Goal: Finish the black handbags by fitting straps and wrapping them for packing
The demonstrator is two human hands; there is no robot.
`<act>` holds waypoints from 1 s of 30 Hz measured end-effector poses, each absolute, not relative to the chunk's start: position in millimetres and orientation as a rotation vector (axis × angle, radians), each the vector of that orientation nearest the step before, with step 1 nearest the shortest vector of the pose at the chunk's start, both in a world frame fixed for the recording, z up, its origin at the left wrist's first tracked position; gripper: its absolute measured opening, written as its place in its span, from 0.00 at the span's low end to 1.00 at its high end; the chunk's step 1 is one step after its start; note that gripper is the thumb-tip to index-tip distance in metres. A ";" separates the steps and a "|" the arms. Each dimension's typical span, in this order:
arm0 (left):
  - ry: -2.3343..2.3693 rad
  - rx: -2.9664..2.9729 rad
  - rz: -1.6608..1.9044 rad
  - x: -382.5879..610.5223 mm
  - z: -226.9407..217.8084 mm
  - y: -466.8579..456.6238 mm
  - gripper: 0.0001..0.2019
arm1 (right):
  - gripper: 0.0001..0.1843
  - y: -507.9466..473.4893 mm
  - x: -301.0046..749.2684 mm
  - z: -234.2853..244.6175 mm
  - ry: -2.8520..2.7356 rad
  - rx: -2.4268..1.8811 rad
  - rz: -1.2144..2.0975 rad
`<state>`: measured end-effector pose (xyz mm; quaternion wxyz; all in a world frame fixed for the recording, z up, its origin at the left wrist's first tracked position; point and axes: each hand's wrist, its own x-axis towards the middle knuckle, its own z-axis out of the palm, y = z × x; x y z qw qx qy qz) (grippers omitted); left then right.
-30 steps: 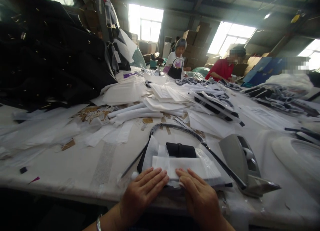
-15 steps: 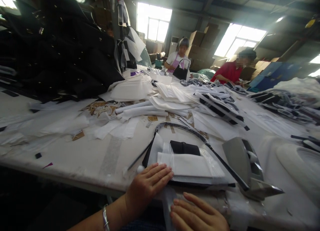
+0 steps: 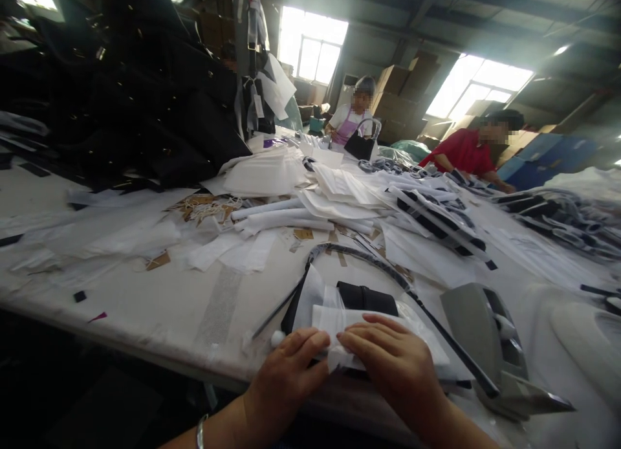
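A black handbag lies flat at the table's front edge, partly covered with thin white wrapping sheet. Its long strap or handle, wrapped in clear film, arches behind it. A black flap or band shows above a folded white sheet. At the bag's front edge, a translucent white strip is folded up over that sheet. My left hand has its fingers closed on the strip's left side. My right hand grips the strip's right side, fingers resting across the folded sheet. Both thumbs are partly hidden.
A grey tape dispenser stands right of the bag. Stacked white sheets and wrapped straps lie behind. A pile of black bags rises at left. Two people work across the table, one in red.
My right hand has moved up onto the bag's front edge, bringing the hanging strip up over the sheet. My left hand has shifted slightly down and its fingers have curled. The view has shifted slightly.
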<state>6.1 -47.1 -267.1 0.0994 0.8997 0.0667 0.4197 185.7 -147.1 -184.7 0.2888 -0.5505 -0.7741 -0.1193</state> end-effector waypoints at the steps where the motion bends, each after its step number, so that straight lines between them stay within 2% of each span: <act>1: 0.181 2.658 1.227 6.0 -266.5 -46.5 0.12 | 0.11 -143.2 187.8 -186.4 -2.050 -1.488 -0.281; 5: 0.159 2.627 1.265 5.5 -266.3 -42.2 0.12 | 0.09 -131.5 194.4 -192.1 -1.952 -1.600 -0.067; 9: 0.148 2.581 1.285 4.2 -269.4 -38.3 0.13 | 0.07 -122.3 196.0 -196.0 -1.858 -1.735 0.012; 16: 0.070 2.561 1.291 2.8 -273.4 -33.5 0.14 | 0.09 -115.3 199.2 -209.0 -1.763 -1.900 0.225; 22: 0.129 2.620 1.330 6.4 -265.5 -33.6 0.14 | 0.06 -113.5 202.2 -218.1 -1.598 -2.010 0.466; 26: 0.156 2.696 1.294 5.8 -265.3 -33.8 0.17 | 0.06 -109.3 202.4 -217.1 -1.550 -2.105 0.547; 30: 0.194 2.790 1.299 6.2 -265.4 -34.3 0.15 | 0.06 -105.1 203.7 -217.1 -1.578 -2.155 0.552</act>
